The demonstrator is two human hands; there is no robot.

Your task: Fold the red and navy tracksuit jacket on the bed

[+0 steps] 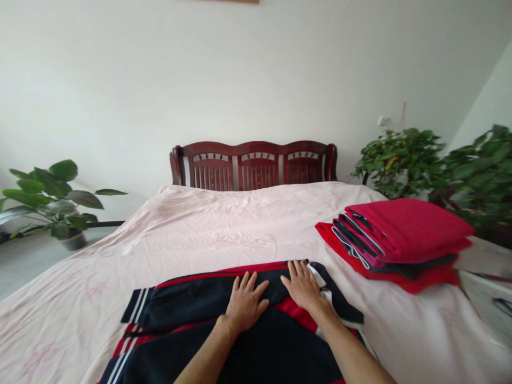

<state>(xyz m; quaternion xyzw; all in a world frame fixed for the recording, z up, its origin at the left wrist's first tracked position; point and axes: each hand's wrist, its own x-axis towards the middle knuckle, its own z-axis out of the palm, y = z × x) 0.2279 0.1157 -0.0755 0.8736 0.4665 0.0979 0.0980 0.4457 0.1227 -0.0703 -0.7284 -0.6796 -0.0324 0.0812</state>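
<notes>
A black garment with red and white stripes [180, 304] lies spread on the pink bedsheet [224, 224] in front of me. My left hand [245, 303] rests flat on its middle, fingers stretched and apart. My right hand [303, 285] lies flat just to the right, near the garment's collar end, fingers spread. Neither hand grips the cloth.
A stack of folded red and dark clothes [400, 240] sits on the bed's right side. A dark wooden headboard [254, 165] stands at the far end against the white wall. Potted plants stand at the left [52, 200] and the right [440, 165].
</notes>
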